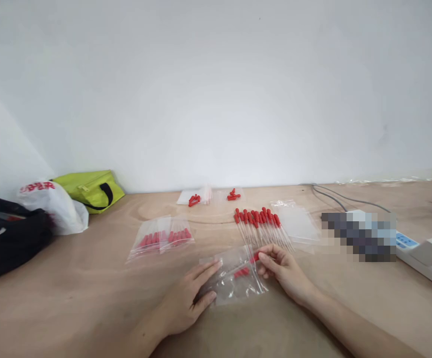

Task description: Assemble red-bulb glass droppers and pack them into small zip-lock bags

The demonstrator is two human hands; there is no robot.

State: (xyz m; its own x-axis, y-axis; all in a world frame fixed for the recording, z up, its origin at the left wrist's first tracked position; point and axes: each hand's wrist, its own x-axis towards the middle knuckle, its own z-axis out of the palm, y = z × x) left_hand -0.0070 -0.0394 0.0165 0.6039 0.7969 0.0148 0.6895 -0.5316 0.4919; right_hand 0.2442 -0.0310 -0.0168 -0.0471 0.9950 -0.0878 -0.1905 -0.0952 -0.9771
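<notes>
A clear zip bag [230, 293] lies flat on the table between my hands, with a few red bulbs [241, 272] inside it. My left hand [189, 298] rests on the bag's left end, its fingers stretched out and the thumb apart. At the bag's right, open-looking end, my right hand [281, 271] pinches a red-bulbed dropper [255, 257]; its thin tube is hard to make out against the plastic. Just behind, a row of red-bulbed droppers [256, 218] is spread with thin clear tubes pointing toward me.
Filled bags [152, 239] lie left of centre. Near the wall, loose red bulbs [194, 200] rest on a stack of clear bags [184, 195], with more red bulbs [233, 195] beside. Flat bags [300, 223], a power strip [430, 263], a green pouch [92, 186] and a black bag [10, 243] surround these.
</notes>
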